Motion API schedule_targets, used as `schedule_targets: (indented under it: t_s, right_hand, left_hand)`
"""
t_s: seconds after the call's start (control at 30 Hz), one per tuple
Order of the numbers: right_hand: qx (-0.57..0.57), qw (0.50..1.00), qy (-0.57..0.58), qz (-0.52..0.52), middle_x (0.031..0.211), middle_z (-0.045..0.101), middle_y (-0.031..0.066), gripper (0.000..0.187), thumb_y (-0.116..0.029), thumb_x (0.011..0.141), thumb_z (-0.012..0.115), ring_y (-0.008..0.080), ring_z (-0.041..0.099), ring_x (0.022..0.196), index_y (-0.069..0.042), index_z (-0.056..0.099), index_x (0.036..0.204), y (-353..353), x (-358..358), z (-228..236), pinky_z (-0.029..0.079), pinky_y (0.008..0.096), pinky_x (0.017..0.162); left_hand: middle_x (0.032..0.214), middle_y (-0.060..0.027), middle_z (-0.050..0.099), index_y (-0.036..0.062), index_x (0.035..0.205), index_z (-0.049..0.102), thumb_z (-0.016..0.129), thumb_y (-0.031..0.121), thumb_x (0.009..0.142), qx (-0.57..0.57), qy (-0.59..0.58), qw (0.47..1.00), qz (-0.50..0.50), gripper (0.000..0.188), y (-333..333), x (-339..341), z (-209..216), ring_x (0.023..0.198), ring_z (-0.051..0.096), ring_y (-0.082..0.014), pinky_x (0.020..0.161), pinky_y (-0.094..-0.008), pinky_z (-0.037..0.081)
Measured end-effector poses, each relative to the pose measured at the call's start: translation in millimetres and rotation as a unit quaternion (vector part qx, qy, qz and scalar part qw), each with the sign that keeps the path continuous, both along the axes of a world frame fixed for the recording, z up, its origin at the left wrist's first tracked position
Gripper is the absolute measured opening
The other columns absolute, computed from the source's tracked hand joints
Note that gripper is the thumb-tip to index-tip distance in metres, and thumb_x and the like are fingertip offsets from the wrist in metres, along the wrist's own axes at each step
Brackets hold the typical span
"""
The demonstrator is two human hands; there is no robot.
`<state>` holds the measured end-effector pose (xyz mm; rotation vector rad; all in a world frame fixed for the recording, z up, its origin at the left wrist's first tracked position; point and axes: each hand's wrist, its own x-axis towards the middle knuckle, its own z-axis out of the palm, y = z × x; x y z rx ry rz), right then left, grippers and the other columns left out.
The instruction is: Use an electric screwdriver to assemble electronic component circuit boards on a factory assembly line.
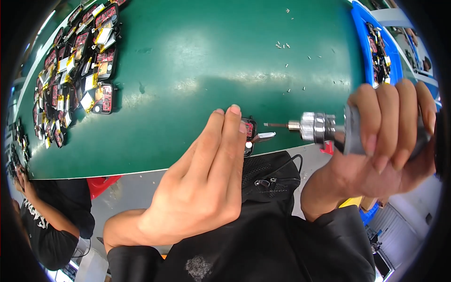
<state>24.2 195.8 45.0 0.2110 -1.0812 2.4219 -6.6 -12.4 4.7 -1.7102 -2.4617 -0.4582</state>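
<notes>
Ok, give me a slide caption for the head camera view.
Left hand over a small circuit-board unit, right hand gripping a screwdriver, bit toward it.

A smooth, semi-gloss finish is shown by the green table (197,47). At the table's left end, black plastic casings (112,99) are mixed with foil-like pouches (87,101). Above its right part, the driver (353,132) is fitted with a polished metal chuck (314,127). At its right end, a bin (397,61) is formed of smooth blue plastic. Beyond its near edge, black mesh cloth (258,170) is seen.
</notes>
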Motion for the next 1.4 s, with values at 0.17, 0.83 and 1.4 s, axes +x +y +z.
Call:
schedule_targets:
  t_s: [0.17,0.83,1.4]
  right_hand:
    - [0.071,0.994,-0.07,0.032,0.057,0.044,-0.0011,0.021,-0.028,0.097,0.051,0.0089,0.04,0.044,-0.008,0.05,0.091,2,-8,-9,0.036,0.0262,0.053]
    - [0.147,0.971,-0.073,0.172,0.06,0.046,-0.0001,0.027,-0.034,0.103,0.041,0.011,0.043,0.047,-0.012,0.046,0.089,-1,-19,-14,0.039,0.0266,0.055]
    - [0.059,0.979,0.075,0.181,0.05,0.043,-0.0027,0.02,-0.017,0.095,0.059,0.009,0.041,0.037,-0.005,0.045,0.103,-10,-20,-19,0.039,0.0241,0.041]
  left_hand:
    - [0.115,-0.029,0.062,-0.0177,0.103,0.062,0.067,-0.002,0.068,0.014,0.027,1.0,0.008,0.039,1,1,-6,0.101,0.065,-0.0384,0.077,-0.0385,0.059]
    - [0.109,-0.029,0.063,-0.0187,0.096,0.062,0.066,-0.003,0.061,0.112,0.024,0.993,-0.004,0.039,-1,-7,-22,0.091,0.065,-0.0364,0.069,-0.0377,0.059]
    - [0.117,-0.0245,0.061,-0.013,0.106,0.063,0.069,0.006,0.073,0.082,-0.025,0.996,-0.006,0.038,-18,-2,-5,0.105,0.061,-0.0348,0.085,-0.0401,0.055]
